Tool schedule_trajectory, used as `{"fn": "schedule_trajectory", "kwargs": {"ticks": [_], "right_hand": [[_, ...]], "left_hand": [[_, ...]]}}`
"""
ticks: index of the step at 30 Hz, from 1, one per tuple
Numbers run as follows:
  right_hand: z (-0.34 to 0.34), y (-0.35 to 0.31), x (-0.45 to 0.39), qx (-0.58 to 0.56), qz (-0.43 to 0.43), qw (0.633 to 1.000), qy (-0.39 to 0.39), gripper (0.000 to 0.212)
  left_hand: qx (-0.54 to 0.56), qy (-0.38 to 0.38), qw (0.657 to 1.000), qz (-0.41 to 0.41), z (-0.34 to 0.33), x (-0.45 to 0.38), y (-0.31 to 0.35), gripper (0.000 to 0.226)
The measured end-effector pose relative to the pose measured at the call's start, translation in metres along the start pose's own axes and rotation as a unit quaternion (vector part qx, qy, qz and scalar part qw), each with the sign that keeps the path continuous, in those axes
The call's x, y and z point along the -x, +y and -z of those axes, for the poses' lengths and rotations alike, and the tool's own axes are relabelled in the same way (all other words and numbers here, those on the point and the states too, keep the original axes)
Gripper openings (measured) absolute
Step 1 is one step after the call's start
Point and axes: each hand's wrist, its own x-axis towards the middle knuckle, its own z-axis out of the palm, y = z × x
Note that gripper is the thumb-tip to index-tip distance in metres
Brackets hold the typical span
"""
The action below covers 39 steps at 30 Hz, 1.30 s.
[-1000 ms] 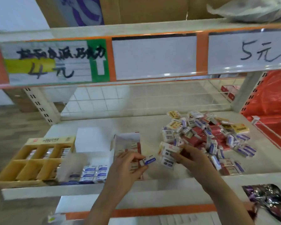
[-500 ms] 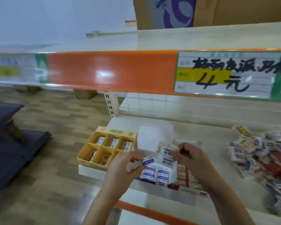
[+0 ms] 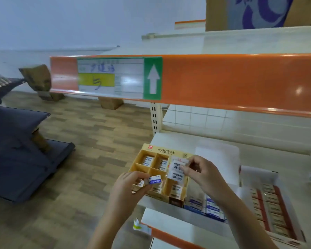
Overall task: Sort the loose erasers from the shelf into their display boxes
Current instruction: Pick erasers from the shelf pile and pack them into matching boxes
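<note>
Left hand (image 3: 131, 184), lower centre of frame, pinches one blue-banded eraser (image 3: 155, 180) marked "ERASER" between thumb and fingertips, holding it by its left end. It hangs just over the front row of the yellow divided box (image 3: 151, 150).

Right hand (image 3: 203, 173), just right of centre, pinches a small stack of white 2B erasers (image 3: 177, 170) in clear wrap, fingers curled on the stack's right edge. The stack sits above the right-hand cells of the yellow box.

Handling, my read:
- Small rubber blocks, light and stiff enough. No crush risk at fingertip force.
- Clear wrap looks slick. The stack can shear or fan out if pinched on one edge only, so better to clamp across the flat faces.
- The paper sleeve on the blue-banded one gives better friction; take it on the long sides, not the ends, so it drops flat into a cell.
- Cells are narrow and partly filled. Align the long axis with the cell before letting go.

Destinations: the 2B print seems to match the erasers already in the yellow box. The blue band seems to match the blue-and-white box (image 3: 211, 206) next right along the shelf front. A red-striped box (image 3: 275, 200) lies at lower right, its contents too blurred to read.
</note>
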Motion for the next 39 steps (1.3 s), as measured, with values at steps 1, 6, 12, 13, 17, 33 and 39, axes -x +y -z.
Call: {"fn": "schedule_trajectory", "kwargs": {"ticks": [1, 6, 12, 13, 17, 33, 39], "right_hand": [[-0.008, -0.002, -0.004, -0.007, -0.002, 1.000, -0.004, 0.015], [-0.044, -0.014, -0.022, -0.004, -0.013, 1.000, -0.021, 0.007], [-0.074, -0.024, -0.040, 0.042, 0.013, 0.998, -0.039, 0.008], [-0.078, -0.026, -0.043, 0.040, 0.013, 0.998, -0.046, 0.008], [-0.090, -0.028, -0.048, 0.076, 0.010, 0.994, -0.076, 0.008], [-0.104, -0.024, -0.053, 0.278, 0.081, 0.948, -0.130, 0.016], [-0.110, -0.024, -0.049, 0.355, 0.143, 0.922, -0.058, 0.019]], "left_hand": [[-0.005, 0.007, 1.000, -0.001, 0.004, -0.001, -0.005, 0.029], [-0.017, 0.047, 0.999, 0.004, 0.021, -0.003, -0.031, 0.025], [-0.026, 0.079, 0.997, 0.010, 0.037, -0.001, -0.055, 0.042], [-0.024, 0.084, 0.996, 0.012, 0.039, -0.002, -0.057, 0.040], [-0.019, 0.092, 0.995, 0.036, 0.040, -0.003, -0.062, 0.032], [0.004, 0.073, 0.997, 0.034, 0.048, -0.021, -0.066, 0.028], [-0.010, 0.058, 0.998, 0.035, 0.048, -0.022, -0.066, 0.032]]}}
